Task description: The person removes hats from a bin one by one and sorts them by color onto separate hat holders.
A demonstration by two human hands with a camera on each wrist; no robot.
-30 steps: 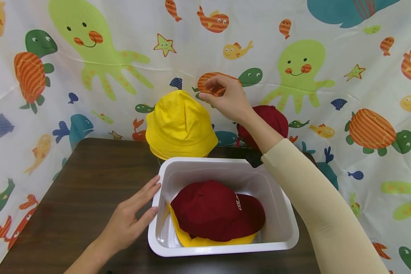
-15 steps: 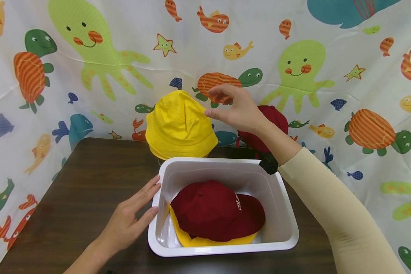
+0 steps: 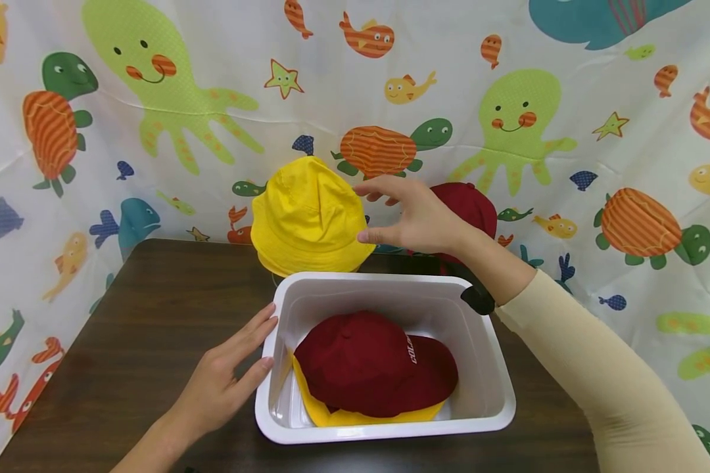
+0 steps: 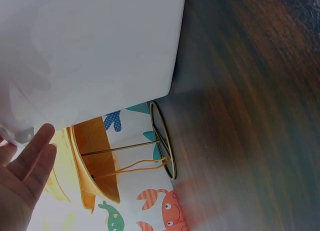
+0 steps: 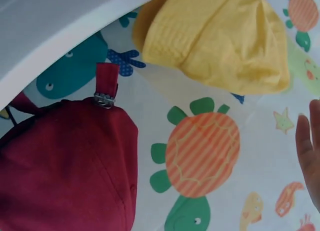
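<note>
My left hand (image 3: 221, 378) touches the left side of a white plastic tub (image 3: 384, 432) with straight fingers. Inside it, a maroon baseball cap (image 3: 361, 364) with white lettering lies on something yellow (image 3: 316, 404), mostly hidden. Behind the tub, a yellow bucket hat (image 3: 307, 217) is held up on a wire stand (image 4: 156, 141). My right hand (image 3: 420, 213), fingers spread and holding nothing, is at the hat's right side; thumb and fingertips overlap its edge in the head view. The right wrist view shows that hand (image 5: 311, 146) apart from the hat. A second maroon cap (image 3: 476, 207) is partly behind my right arm.
A dark wooden table (image 3: 154, 328) carries the tub and hats. Directly behind hangs a white curtain (image 3: 213, 39) printed with sea animals. A black wrist device (image 3: 478, 299) hangs below my right wrist, over the tub's back right corner.
My right hand has come down and slightly right from above the hats to beside the yellow bucket hat, its fingers parting wider. The left hand and tub stay put.
</note>
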